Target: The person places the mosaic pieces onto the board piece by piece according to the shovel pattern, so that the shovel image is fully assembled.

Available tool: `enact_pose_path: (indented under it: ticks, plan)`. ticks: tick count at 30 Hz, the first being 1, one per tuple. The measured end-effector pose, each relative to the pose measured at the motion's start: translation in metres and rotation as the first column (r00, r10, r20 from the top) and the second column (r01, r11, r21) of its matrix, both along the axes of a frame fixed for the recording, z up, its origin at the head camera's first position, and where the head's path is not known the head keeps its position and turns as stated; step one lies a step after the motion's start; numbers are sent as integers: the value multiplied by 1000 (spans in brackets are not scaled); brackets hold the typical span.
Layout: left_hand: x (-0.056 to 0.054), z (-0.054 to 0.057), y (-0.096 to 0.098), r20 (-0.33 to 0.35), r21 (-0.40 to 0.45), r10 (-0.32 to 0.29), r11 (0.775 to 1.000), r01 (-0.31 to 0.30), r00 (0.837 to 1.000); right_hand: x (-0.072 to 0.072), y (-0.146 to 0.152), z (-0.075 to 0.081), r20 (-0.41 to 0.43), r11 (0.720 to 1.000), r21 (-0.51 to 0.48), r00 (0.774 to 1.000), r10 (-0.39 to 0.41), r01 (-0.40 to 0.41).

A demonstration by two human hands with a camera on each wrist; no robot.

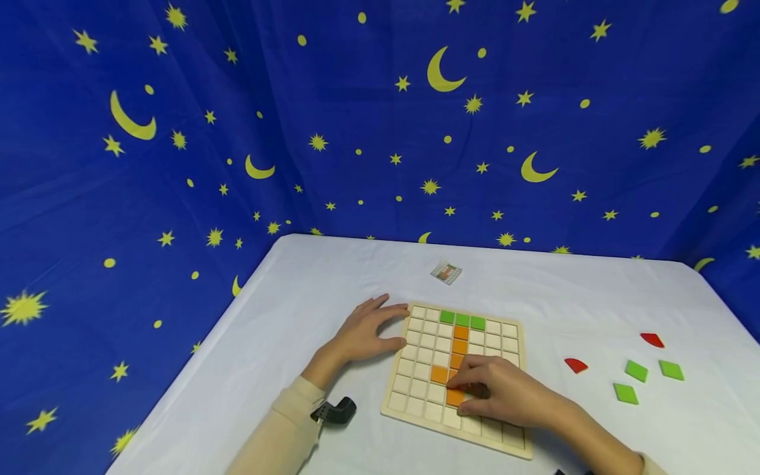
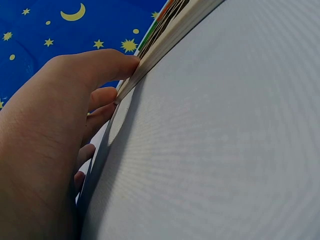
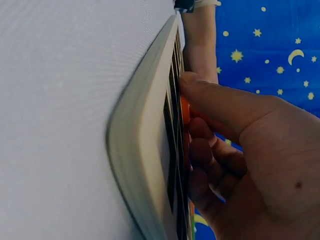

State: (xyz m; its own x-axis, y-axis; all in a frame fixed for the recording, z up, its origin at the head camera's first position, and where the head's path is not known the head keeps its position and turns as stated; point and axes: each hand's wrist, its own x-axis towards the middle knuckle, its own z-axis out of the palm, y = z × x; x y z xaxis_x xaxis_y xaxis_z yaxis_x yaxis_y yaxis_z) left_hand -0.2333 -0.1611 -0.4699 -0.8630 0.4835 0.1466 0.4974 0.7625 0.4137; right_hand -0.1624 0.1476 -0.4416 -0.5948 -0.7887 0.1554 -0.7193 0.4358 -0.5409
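A square wooden grid board [image 1: 424, 407] lies on the table with three green tiles [image 1: 462, 320] in its far row. Several orange tiles [image 1: 460, 346] run down a column from them, and another orange one sits to the left. My right hand [image 1: 505, 390] is over the near part of that column, thumb and fingertips at opposite sides of the nearest orange tile [image 1: 454, 398]. Its curled fingers hide some neighbouring squares. My left hand [image 1: 363, 332] rests at the board's left edge, fingers spread and thumb touching the rim [image 2: 161, 46].
Right of the board lie loose green tiles [image 1: 636, 371] and two red quarter-round pieces [image 1: 576, 365]. A small pattern card [image 1: 446, 272] is beyond the board on the white tablecloth [image 1: 350, 270]. A blue curtain [image 1: 368, 99] with stars and moons surrounds the table.
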Motion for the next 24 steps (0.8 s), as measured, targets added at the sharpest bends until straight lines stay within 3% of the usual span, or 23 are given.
enact_pose_path:
  ticks: [15,24]
  plan:
    - [0,-2,-3,-12,0,2,1000,-2,1000,-1,1,6,24,1000,-7,1000,13,-13]
    - [1,-1,0,-9,12,-14,1000,14,1000,-7,18,16,69,998,17,996,-54,53]
